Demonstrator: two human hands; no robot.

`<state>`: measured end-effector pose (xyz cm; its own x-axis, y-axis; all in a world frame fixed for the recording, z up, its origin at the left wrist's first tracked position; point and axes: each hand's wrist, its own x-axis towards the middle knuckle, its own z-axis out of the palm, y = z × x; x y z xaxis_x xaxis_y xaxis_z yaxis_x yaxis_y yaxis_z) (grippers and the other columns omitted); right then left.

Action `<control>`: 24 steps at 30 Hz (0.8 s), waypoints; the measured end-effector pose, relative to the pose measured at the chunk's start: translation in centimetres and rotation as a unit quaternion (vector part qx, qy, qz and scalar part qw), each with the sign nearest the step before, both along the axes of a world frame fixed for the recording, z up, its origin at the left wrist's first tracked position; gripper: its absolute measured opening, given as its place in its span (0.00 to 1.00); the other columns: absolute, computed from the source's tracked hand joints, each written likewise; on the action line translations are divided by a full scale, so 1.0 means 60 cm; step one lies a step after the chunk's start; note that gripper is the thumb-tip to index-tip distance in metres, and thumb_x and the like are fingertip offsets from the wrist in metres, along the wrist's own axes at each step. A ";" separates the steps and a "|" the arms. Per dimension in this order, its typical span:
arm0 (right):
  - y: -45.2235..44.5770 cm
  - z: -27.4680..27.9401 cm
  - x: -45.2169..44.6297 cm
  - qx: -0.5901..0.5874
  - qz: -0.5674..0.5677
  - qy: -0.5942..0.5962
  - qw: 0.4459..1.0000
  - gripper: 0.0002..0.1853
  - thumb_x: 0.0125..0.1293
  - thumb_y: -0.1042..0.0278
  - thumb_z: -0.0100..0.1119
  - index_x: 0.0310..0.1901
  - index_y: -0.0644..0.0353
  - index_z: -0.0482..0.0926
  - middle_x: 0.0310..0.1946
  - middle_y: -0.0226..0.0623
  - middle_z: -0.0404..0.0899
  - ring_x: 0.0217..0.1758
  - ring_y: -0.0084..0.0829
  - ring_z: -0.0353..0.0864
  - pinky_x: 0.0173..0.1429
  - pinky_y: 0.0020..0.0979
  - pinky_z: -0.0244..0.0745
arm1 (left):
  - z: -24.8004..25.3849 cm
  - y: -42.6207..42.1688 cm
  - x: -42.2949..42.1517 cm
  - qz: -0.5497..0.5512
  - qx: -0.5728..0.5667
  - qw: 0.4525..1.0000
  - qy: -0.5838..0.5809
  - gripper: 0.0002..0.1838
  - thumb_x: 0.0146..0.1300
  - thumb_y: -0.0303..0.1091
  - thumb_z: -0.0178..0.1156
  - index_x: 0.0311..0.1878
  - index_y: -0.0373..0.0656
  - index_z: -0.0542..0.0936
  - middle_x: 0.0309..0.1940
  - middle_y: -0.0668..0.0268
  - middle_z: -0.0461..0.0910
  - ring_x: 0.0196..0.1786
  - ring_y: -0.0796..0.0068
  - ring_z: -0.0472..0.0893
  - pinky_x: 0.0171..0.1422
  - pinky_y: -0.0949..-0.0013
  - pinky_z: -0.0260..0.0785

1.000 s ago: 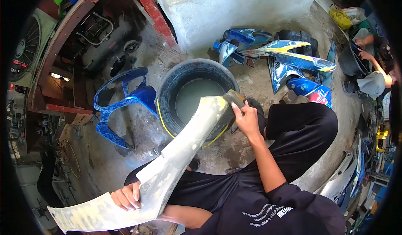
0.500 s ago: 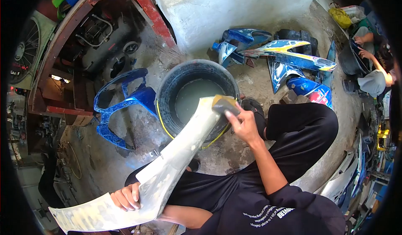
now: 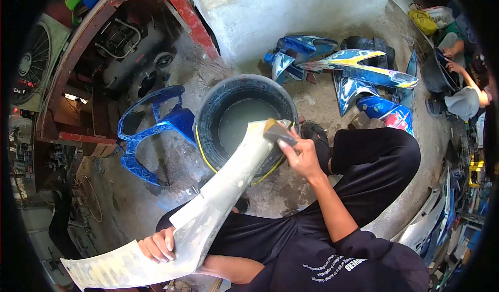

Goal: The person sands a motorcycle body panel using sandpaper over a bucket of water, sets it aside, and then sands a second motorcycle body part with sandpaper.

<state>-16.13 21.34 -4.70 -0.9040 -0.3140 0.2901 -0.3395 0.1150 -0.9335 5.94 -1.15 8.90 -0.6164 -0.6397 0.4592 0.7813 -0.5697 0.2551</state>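
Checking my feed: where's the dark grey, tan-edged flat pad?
In the head view, just right of centre, the pad is in the right hand, at the upper end of the long pale curved panel.

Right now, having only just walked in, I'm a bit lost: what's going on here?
Someone's left grip clasps a pale body panel, while the right grip holds a dark block against its far end. Seen from above, that end overlaps a bucket of cloudy liquid. A blue openwork fairing lies on the floor beside the bucket.
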 end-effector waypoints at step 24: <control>0.010 -0.015 -0.026 0.107 -0.015 -0.061 0.992 0.11 0.68 0.72 0.61 0.38 0.76 0.83 0.33 0.53 0.86 0.46 0.36 0.88 0.79 0.47 0.57 | 0.015 0.007 -0.013 0.033 -0.004 0.999 0.002 0.16 0.72 0.34 0.49 0.24 0.51 0.66 0.15 0.71 0.66 0.17 0.78 0.68 0.40 0.64 0.66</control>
